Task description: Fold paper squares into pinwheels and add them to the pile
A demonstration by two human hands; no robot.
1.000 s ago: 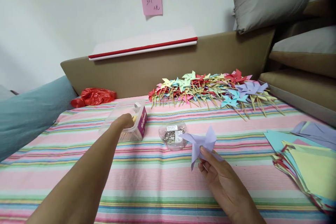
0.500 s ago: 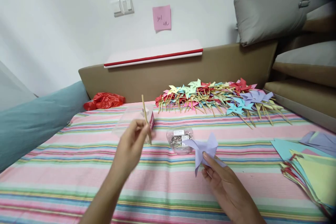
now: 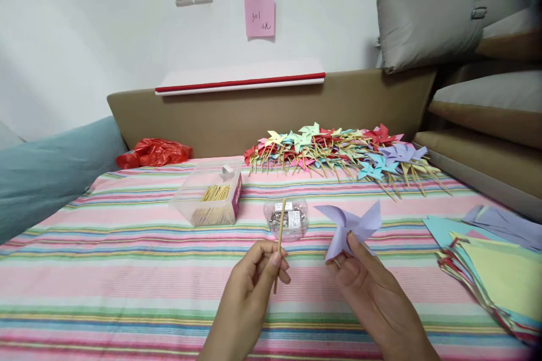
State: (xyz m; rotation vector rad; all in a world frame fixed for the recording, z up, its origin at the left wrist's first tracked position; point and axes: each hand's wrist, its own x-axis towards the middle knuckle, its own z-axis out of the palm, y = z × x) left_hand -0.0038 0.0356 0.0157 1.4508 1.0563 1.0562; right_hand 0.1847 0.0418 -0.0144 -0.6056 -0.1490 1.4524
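Between the thumb and fingers of my left hand (image 3: 254, 285) a thin wooden stick (image 3: 281, 228) stands nearly upright. My right hand (image 3: 366, 287) pinches a lavender paper pinwheel (image 3: 345, 231) at its centre, thumb in front and fingers behind. Stick and pinwheel are apart, side by side. Just behind the stick lies a clear pack of small metal pins (image 3: 292, 220) with white labels. Further left is a clear plastic box (image 3: 182, 197) holding many wooden sticks (image 3: 215, 193).
Finished pinwheels on sticks (image 3: 322, 149) are heaped along the brown backboard (image 3: 220, 124). Coloured paper sheets (image 3: 499, 271) lie at the right. A red plastic bag (image 3: 156, 153) is at the back left. Grey cushions (image 3: 427, 22) are stacked at the right. A striped cloth (image 3: 105, 282) covers the surface.
My left hand has moved right with the stick, away from the box and closer to the pinwheel. My right hand has shifted slightly right, and the pinwheel has turned a little.
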